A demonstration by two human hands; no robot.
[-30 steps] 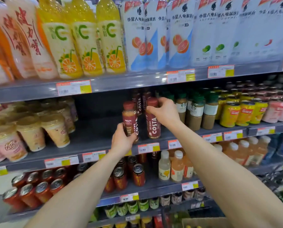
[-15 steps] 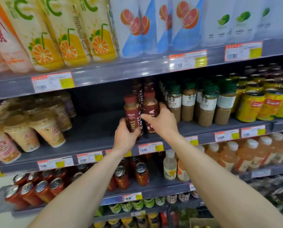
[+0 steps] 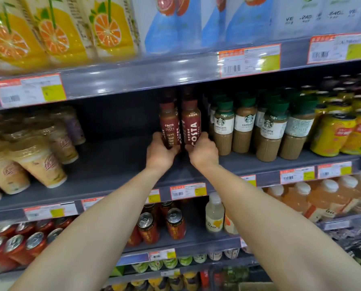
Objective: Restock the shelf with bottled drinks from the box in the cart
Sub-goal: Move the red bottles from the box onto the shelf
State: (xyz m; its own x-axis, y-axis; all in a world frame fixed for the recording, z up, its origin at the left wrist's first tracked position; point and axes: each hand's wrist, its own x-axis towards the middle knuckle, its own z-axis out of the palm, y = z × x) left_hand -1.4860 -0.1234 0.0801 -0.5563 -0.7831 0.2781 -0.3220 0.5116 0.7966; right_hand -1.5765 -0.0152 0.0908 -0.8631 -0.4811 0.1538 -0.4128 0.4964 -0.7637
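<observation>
Two coffee bottles, left bottle (image 3: 169,128) in our left hand (image 3: 160,151), right bottle (image 3: 191,127) in our right hand (image 3: 202,152), fingers wrapped round each, stand on the shelf (image 3: 116,164); next we likely release.

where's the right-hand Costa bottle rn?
Head view, centre: the right Costa bottle stands on the middle shelf, gripped by the right hand, between the left Costa bottle and the Starbucks bottles.

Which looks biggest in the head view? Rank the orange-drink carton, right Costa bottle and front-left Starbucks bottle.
1. orange-drink carton, cropped and nearer.
2. Unsure: front-left Starbucks bottle and right Costa bottle look alike; the right hand hides the Costa's base.
</observation>
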